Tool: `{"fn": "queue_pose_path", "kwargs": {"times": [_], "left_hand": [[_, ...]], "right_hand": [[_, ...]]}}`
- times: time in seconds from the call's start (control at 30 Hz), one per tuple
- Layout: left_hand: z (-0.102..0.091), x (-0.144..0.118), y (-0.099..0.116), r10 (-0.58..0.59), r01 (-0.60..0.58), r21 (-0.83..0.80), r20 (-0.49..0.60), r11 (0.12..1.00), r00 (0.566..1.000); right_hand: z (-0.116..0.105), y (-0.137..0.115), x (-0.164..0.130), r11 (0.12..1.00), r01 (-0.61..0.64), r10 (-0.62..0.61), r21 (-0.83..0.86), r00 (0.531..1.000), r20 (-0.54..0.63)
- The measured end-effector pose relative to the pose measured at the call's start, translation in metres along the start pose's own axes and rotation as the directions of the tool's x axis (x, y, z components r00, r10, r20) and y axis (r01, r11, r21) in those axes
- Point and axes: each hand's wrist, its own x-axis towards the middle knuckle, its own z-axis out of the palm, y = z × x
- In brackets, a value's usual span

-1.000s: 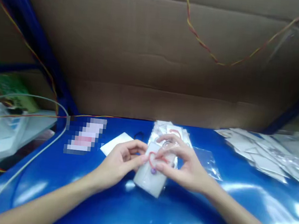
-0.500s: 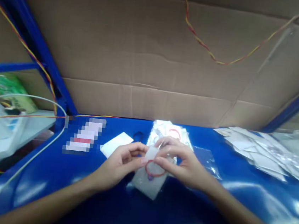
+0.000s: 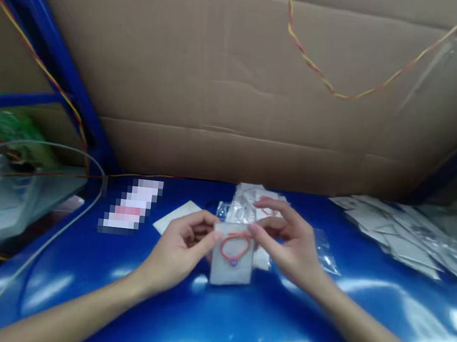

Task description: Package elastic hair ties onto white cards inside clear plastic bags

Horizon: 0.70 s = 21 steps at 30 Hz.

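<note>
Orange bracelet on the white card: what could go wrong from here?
The left hand pinches the white card near its upper left corner, so it might tilt if the right hand, at the upper right, slips. The orange bracelet could shift; its fastening isn't clear. Packets behind the right hand might get nudged.

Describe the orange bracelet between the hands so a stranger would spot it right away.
At the shiny blue table, between the left hand and the right hand, is a pale card. The orange bracelet is the loop on that card's face. It sits nearer you than the packets behind and has a small purple bead at its lower edge.
</note>
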Motion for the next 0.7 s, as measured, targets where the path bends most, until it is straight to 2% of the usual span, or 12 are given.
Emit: {"fn": "queue_pose_path", "kwargs": {"times": [0.2,0.33,0.53,0.7], "left_hand": [[0.0004,0.0023,-0.0018,-0.043,0.045,0.045,-0.043,0.998,0.998],[0.0017,0.0016,-0.0009,-0.037,0.041,0.039,-0.092,0.998,0.995],[0.0014,0.0025,0.0015,0.008,0.003,0.064,-0.175,0.998,0.985],[-0.0019,0.0055,-0.0006,0.041,-0.045,-0.014,-0.217,0.999,0.975]], "right_hand": [[0.0005,0.0044,-0.0055,0.981,0.124,-0.13,-0.148,0.991,-0.032],[-0.0001,0.0035,-0.0048,0.954,0.191,-0.196,-0.231,0.981,-0.001],[0.004,0.0007,-0.0015,0.974,0.112,-0.136,-0.196,0.984,-0.112],[0.0039,0.0033,-0.0009,0.987,0.033,-0.045,-0.157,0.997,-0.07]]}}
